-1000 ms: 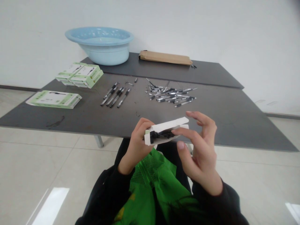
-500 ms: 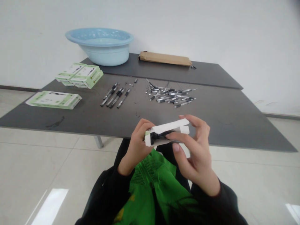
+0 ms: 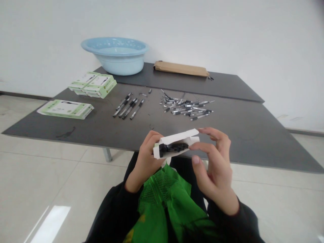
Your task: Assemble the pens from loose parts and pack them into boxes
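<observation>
My left hand (image 3: pixel 147 156) grips the left end of a small white-and-green pen box (image 3: pixel 178 137), held over the near table edge. The box's end stands open towards me, its flap raised. Inside lie several black pens (image 3: pixel 174 147), ends showing. My right hand (image 3: pixel 215 162) is at the box's right side, thumb and fingers apart; the forefinger tip is at the opening and another fingertip is by the raised flap. It holds nothing that I can see.
Several pens (image 3: pixel 129 108) lie side by side on the dark table (image 3: pixel 243 135). Right of them is a loose heap of pen parts (image 3: pixel 188 107). Green-and-white boxes (image 3: pixel 93 84) are stacked at the left, a single box (image 3: pixel 67 108) nearer. Behind stand a blue basin (image 3: pixel 121 64) and a brown carton (image 3: pixel 181 69).
My right forefinger has drawn back from inside the box to its right edge, so more of the pens show. The box has shifted slightly left. The view has tilted a little.
</observation>
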Demonstrator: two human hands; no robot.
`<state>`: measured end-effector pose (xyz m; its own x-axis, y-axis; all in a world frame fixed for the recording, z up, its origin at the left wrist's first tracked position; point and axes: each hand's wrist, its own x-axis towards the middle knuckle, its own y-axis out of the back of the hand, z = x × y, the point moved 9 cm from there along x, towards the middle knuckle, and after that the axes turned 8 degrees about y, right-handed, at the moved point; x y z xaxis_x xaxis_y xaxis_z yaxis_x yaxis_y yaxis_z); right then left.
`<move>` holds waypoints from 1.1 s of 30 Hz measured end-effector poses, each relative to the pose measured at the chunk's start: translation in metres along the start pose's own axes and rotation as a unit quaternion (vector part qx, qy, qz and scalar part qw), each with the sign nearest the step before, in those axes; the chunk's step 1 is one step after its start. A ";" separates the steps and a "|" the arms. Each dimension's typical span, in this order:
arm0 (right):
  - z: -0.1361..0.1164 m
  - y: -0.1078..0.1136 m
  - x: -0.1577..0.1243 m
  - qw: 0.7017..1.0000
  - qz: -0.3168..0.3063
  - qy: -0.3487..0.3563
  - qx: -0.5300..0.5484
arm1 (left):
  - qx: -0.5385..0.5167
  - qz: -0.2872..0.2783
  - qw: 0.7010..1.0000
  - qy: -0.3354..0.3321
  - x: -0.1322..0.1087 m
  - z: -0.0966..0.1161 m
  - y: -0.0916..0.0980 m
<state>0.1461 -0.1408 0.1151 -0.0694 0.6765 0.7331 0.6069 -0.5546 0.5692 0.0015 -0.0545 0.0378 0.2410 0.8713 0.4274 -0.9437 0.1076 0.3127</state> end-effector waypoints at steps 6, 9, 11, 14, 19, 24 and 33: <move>-0.006 -0.014 0.011 0.998 -0.037 0.018 0.041 | 0.020 0.017 0.999 0.037 -0.001 -0.013 0.025; -0.010 -0.028 0.030 0.994 -0.063 0.061 0.071 | 0.053 0.079 0.994 0.062 -0.003 -0.024 0.060; -0.010 -0.052 0.049 0.984 -0.122 0.090 0.091 | 0.061 0.121 0.987 0.085 -0.007 -0.034 0.088; -0.003 -0.109 0.077 0.955 -0.232 0.098 0.156 | 0.034 0.193 0.971 0.138 -0.015 -0.052 0.131; 0.042 -0.224 0.120 0.930 -0.365 -0.019 0.045 | -0.059 0.316 0.928 0.189 -0.033 -0.064 0.176; 0.085 -0.279 0.135 0.902 -0.386 -0.168 -0.095 | -0.126 0.207 0.949 0.203 -0.022 -0.060 0.152; 0.101 -0.272 0.098 0.886 -0.405 -0.197 -0.112 | -0.034 0.118 0.975 0.187 -0.012 -0.059 0.115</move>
<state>0.0537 0.1253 -0.0054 -0.1011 0.9887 -0.1106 0.3098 0.1370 0.9409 -0.1232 -0.0244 0.0187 -0.0725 0.9878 0.1377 -0.9788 -0.0969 0.1802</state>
